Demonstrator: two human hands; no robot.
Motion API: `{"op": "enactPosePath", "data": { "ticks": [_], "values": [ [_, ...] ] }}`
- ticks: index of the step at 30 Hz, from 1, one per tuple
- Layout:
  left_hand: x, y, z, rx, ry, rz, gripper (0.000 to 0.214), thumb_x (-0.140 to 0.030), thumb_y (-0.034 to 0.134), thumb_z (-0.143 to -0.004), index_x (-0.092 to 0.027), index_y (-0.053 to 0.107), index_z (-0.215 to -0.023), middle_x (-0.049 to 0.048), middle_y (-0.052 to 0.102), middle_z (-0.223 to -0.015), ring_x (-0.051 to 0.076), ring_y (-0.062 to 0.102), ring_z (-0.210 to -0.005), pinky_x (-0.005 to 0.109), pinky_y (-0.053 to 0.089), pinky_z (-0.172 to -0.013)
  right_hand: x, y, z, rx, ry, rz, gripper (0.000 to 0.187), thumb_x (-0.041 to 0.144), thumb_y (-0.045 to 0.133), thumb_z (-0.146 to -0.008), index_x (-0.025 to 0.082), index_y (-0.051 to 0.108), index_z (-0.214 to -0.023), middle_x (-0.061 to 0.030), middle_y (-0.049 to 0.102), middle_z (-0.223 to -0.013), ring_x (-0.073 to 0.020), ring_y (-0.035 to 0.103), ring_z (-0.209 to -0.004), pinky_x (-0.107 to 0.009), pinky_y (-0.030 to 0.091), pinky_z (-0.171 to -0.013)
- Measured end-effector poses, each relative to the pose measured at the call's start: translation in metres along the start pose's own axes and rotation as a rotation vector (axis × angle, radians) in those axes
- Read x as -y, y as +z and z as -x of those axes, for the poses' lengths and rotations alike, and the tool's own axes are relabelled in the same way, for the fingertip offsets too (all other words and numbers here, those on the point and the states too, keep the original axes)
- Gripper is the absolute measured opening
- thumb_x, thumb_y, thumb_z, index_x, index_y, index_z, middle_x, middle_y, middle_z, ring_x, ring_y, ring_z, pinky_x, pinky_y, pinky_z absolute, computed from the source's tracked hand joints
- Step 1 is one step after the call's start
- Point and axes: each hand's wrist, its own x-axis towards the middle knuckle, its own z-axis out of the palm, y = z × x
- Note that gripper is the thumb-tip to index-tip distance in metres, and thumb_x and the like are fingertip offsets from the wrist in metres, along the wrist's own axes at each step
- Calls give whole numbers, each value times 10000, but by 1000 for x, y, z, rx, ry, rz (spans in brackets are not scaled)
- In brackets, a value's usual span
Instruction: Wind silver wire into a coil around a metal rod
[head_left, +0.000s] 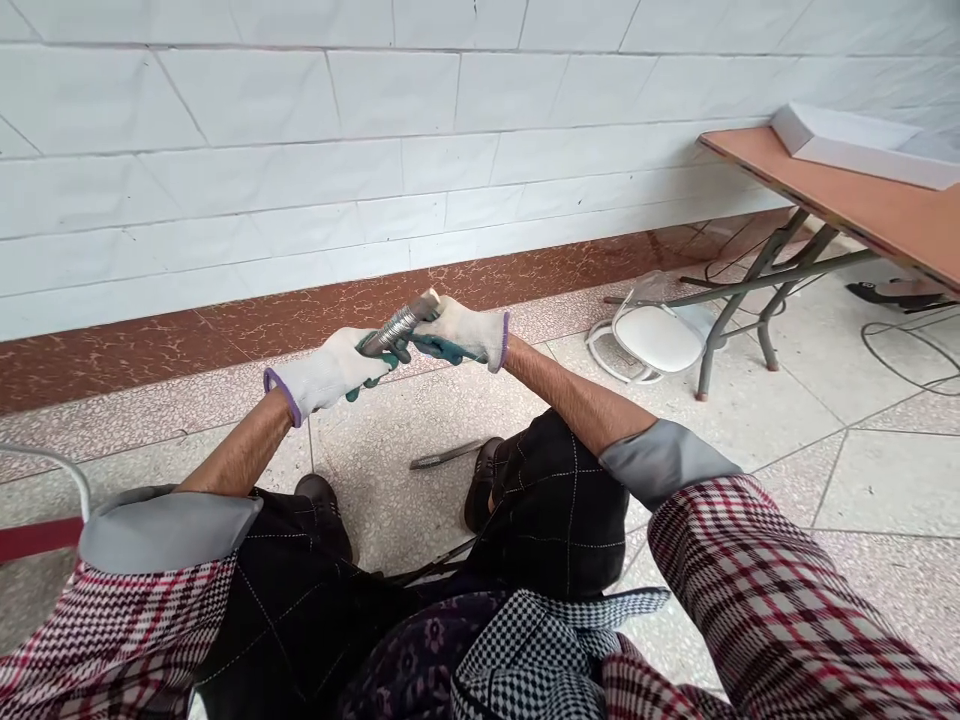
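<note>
My left hand (326,375) and right hand (465,332) grip a shiny metal rod (397,328) pointing right; a file (446,455) lies below.

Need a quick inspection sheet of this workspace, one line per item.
surface: speckled pale stone floor tiles
job's things: ribbed silver metal cylinder, held between both hands
clutter: flat steel file on the floor; white plastic seat with curved frame
grippers: white-gloved left hand and white-gloved right hand, both gripping the cylinder
cables: thin black cables on the floor, right side
surroundings: white tiled wall, brown marbled skirting, orange-topped folding table
</note>
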Motion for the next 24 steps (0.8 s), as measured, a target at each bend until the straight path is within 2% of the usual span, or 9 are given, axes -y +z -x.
{"op": "enactPosePath", "data": {
  "ticks": [3,7,11,14,15,17,20,22,24],
  "values": [
    [-8,-2,-2,-47,-168,248,318,-282,544,-950,-138,720,-1172,70,667,-755,115,508,-504,264,421,-457,-3,9,-6,-76,-4,25,232,159,530,-995,171,523,-763,58,449,-586,-63,370,-504,-205,293,-428],
    [0,8,-19,-96,-135,307,294,-264,536,-938,-145,689,-1159,97,696,-859,127,558,-568,257,449,-494,-13,16,-15,-102,-58,125,193,170,581,-965,159,566,-774,49,481,-636,-68,392,-573,-215,299,-496],
    [14,19,-37,-223,-63,147,338,-278,500,-971,-163,653,-1250,133,738,-1011,196,679,-786,294,522,-650,-18,24,-20,-123,20,-122,260,298,673,-950,175,551,-758,61,441,-595,-78,349,-529,-233,265,-463],
    [14,22,-35,-285,19,74,462,-293,567,-947,-161,560,-1390,144,737,-1121,228,694,-959,314,537,-778,-19,28,-20,-198,102,-353,360,296,737,-921,187,483,-690,75,402,-543,-65,312,-489,-225,234,-432],
    [13,22,-31,-261,62,123,500,-279,594,-927,-162,533,-1410,141,730,-1149,217,691,-960,305,541,-781,-20,28,-20,-188,112,-411,364,292,733,-927,188,479,-688,80,387,-528,-63,298,-472,-222,226,-421],
    [11,22,-22,-170,147,336,499,-231,625,-886,-156,526,-1370,130,721,-1136,171,680,-833,276,550,-703,-23,26,-19,-125,117,-490,346,302,689,-958,194,484,-702,83,371,-506,-64,282,-434,-216,220,-396],
    [9,22,-11,9,235,830,350,-221,621,-869,-138,557,-1203,82,704,-893,108,570,-562,254,510,-527,-29,24,-18,1,41,-522,305,385,658,-966,193,533,-765,56,461,-525,-69,345,-403,-198,243,-365],
    [9,22,-8,150,227,1128,242,-260,660,-843,-148,568,-1037,21,625,-698,84,467,-456,232,434,-436,-31,24,-19,56,-6,-526,283,430,688,-926,186,581,-832,40,518,-541,-75,382,-394,-189,258,-344],
    [9,24,-8,251,193,1296,206,-249,710,-801,-175,531,-872,-26,536,-594,57,379,-412,201,342,-392,-30,26,-18,65,-9,-519,267,420,697,-898,182,590,-843,56,480,-494,-79,352,-373,-192,249,-323]
  ]
}}
